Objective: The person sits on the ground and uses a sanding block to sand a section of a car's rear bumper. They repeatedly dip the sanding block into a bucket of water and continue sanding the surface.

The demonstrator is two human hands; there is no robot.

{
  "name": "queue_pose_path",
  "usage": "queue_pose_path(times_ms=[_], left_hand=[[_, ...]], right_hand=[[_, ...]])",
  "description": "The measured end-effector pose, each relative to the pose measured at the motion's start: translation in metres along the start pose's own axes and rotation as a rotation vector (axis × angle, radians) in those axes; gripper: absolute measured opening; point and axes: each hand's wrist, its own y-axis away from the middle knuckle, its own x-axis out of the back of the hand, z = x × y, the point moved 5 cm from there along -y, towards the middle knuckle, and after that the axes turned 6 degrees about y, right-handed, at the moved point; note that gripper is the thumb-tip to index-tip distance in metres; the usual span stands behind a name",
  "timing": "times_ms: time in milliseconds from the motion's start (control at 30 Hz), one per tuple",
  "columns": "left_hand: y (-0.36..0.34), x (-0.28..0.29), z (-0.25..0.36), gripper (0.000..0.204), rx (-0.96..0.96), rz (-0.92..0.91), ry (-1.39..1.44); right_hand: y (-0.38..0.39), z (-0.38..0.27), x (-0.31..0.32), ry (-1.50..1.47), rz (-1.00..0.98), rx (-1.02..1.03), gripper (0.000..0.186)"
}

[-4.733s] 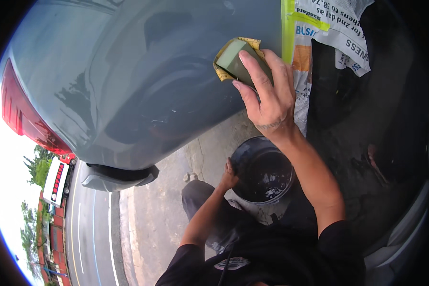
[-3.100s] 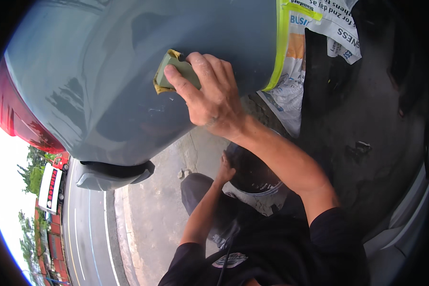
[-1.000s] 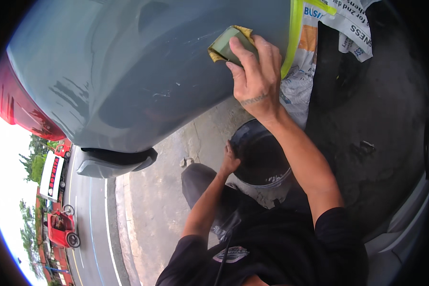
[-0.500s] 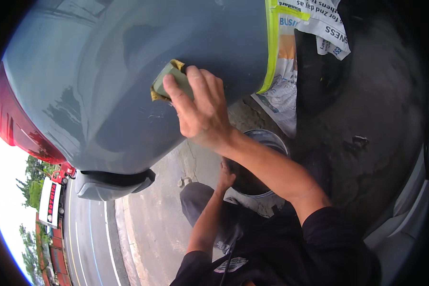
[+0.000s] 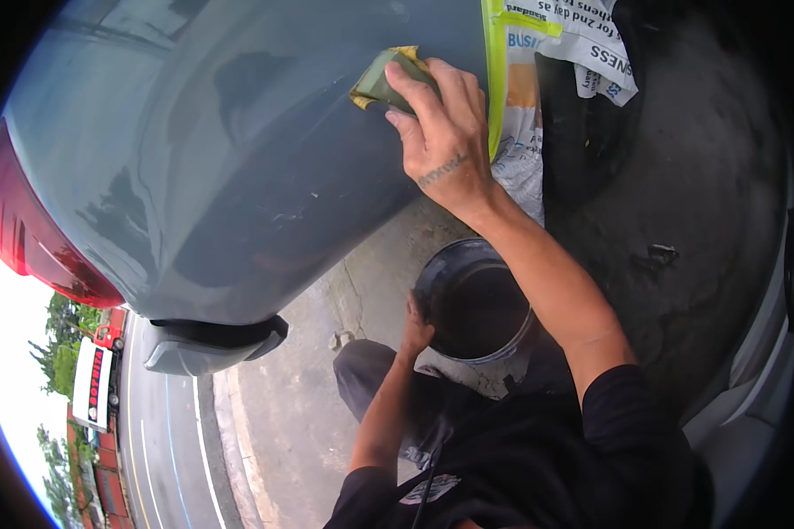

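While the right hand grasps a grey-green rectangular block, with thumb and fingers spread over it, the block has moved up and rightward across the glossy grey car panel from half a second ago. It now lies near the strip of yellow-green masking tape without reaching it, so the rubbing seems to fall on a different stretch, away from the thin pale marks lower on the panel. Yellow-backed abrasive paper curls up at the block's edges.

The block's paler face points to the left and slightly upward; its long axis appears to slant down toward the palm, though the fingers hide the far end. The left hand stays at the rim of a round dark bucket; whether it grips, I cannot tell.
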Motion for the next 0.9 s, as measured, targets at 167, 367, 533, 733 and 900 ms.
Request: queue_pose_path(times_ms=[167, 367, 533, 733, 900], left_hand=[[0.001, -0.003, -0.017, 0.106, -0.155, -0.05, -0.215], [-0.003, -0.002, -0.022, 0.115, -0.023, -0.02, -0.162], [0.004, -0.005, 0.001, 0.119, 0.146, -0.059, -0.035], [-0.009, -0.018, 0.002, 0.12, 0.136, -0.048, -0.067], [-0.001, 0.013, -0.021, 0.12, 0.111, 0.007, -0.157]], right_hand=[[-0.005, -0.059, -0.011, -0.128, -0.032, -0.043, 0.053], [-0.037, 0.007, 0.001, -0.009, -0.038, -0.045, 0.053], [-0.029, -0.031, -0.009, -0.083, -0.073, 0.102, 0.047], [-0.042, -0.01, -0.004, 0.022, -0.043, 0.095, 0.048], [-0.059, -0.016, -0.009, -0.049, -0.05, 0.247, 0.043]])
